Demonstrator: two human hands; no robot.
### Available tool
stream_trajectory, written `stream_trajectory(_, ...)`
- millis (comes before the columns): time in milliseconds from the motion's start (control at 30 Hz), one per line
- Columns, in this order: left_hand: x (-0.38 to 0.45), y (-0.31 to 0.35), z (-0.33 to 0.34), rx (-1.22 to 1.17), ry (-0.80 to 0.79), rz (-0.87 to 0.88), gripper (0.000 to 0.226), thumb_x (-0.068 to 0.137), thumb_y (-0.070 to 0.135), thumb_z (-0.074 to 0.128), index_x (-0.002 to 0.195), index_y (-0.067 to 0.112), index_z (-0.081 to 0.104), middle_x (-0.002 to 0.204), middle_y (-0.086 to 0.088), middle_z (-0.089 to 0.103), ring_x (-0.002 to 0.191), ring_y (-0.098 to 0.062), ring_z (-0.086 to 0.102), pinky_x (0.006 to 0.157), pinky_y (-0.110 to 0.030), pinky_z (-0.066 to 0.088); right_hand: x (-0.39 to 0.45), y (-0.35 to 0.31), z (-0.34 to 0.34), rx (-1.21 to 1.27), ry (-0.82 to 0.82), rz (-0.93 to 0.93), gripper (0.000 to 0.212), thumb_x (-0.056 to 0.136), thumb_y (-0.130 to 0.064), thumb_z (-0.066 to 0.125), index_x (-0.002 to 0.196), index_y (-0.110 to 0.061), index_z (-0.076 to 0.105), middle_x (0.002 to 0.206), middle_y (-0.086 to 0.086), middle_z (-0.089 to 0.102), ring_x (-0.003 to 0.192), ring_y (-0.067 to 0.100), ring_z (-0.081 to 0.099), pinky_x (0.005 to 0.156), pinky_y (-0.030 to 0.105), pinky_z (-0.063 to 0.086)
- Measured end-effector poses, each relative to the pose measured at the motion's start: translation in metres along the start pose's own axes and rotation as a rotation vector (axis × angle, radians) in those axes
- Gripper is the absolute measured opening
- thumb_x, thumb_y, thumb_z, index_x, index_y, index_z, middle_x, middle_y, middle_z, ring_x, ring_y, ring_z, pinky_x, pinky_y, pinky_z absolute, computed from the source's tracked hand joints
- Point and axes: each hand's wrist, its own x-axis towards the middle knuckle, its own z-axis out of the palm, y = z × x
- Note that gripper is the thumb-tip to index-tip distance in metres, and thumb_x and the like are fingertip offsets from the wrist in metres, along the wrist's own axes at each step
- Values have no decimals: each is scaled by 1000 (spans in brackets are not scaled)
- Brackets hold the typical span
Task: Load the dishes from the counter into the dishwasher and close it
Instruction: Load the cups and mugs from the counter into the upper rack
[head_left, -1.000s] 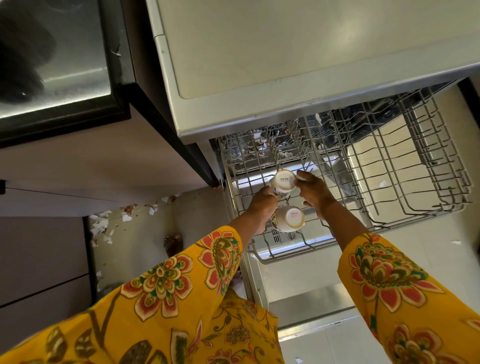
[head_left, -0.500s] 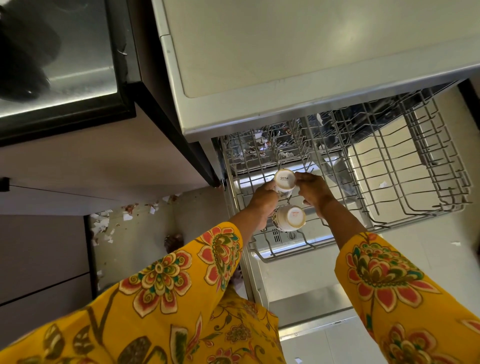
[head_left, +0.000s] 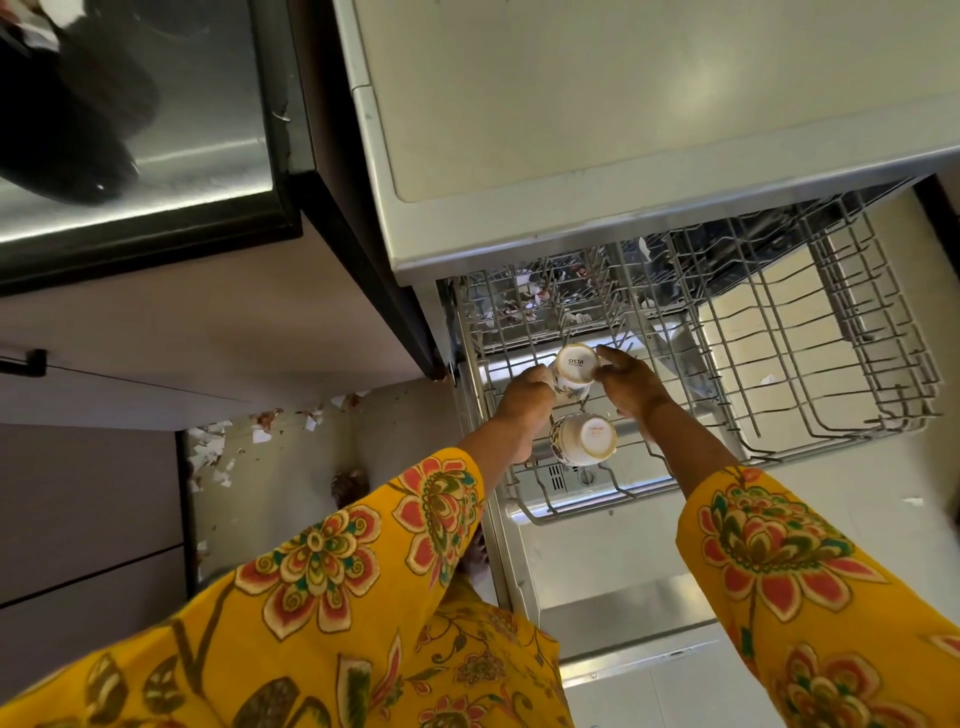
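Both hands' grip on upturned cup (head_left: 573, 365), left hand (head_left: 524, 396), right hand (head_left: 626, 382)

Two white floral cups inverted, frame centre, in pulled-out wire rack (head_left: 810, 364): upper cup (head_left: 574, 364), lower cup (head_left: 584, 439) just below.

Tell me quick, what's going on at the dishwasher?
Both hands, left hand and right hand, hold upside-down cup over upper rack. Second cup already racked. Nothing blocking.
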Motion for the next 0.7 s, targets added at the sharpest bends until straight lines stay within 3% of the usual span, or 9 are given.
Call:
stream_trajectory(100, -4, 1, -4, -76, 36, 2, 50, 96, 1, 37, 142, 19, 42, 147, -2, 42, 132, -21, 40, 113, -42, 31, -5, -5, -1, -89, 73, -10, 40, 97, -20, 43, 136, -16, 48, 143, 8, 46, 129, 29, 44, 106, 33, 32)
stream_trajectory(200, -11, 4, -8, -159, 64, 29, 44, 96, 2, 39, 137, 17, 48, 140, -3, 48, 127, -20, 46, 109, -39, 36, -18, -15, -2, -62, 171, -27, 35, 97, -21, 44, 130, -14, 55, 138, 9, 52, 125, 30, 48, 103, 32, 34)
stream_trajectory(300, -23, 8, -16, -285, 92, 64, 36, 98, 5, 39, 130, 16, 54, 114, 2, 59, 100, -12, 54, 83, -26, 45, -36, -30, 2, -5, 158, -57, 31, 96, -16, 44, 122, -13, 61, 133, 9, 56, 122, 29, 50, 102, 30, 36)
stream_trajectory(367, -34, 11, -25, -344, 115, 93, 32, 99, 8, 40, 124, 17, 57, 105, 4, 57, 94, -10, 52, 73, -23, 42, -49, -41, 9, 72, 111, -95, 29, 94, -12, 44, 115, -12, 65, 120, 7, 62, 112, 27, 55, 95, 28, 39)
stream_trajectory(467, -51, 13, -42, -420, 144, 135, 25, 99, 11, 41, 115, 20, 59, 94, 6, 58, 88, -9, 53, 75, -24, 41, -67, -57, 24, 186, 34, -168, 24, 92, -11, 46, 99, -17, 68, 87, -5, 62, 80, 14, 53, 74, 26, 43)
stream_trajectory(533, -62, 13, -56, -452, 154, 169, 20, 99, 14, 42, 106, 18, 60, 85, 5, 56, 76, -9, 51, 68, -23, 40, -82, -71, 34, 214, -6, -205, 22, 91, -13, 48, 103, -17, 67, 95, -1, 65, 83, 15, 53, 71, 25, 41)
stream_trajectory(600, -78, 14, -73, -485, 167, 211, 20, 100, 16, 42, 89, 18, 59, 74, 6, 57, 67, -7, 50, 64, -22, 39, -99, -87, 44, 219, -71, -254, 18, 92, -19, 51, 103, -20, 65, 109, 8, 65, 94, 20, 54, 84, 33, 45)
stream_trajectory(700, -105, 17, -99, -512, 196, 303, 24, 99, 20, 45, 77, 18, 56, 62, 7, 61, 65, -8, 52, 64, -24, 39, -127, -111, 54, 212, -158, -326, 19, 95, -25, 49, 97, -14, 65, 104, 14, 65, 93, 22, 56, 82, 33, 43)
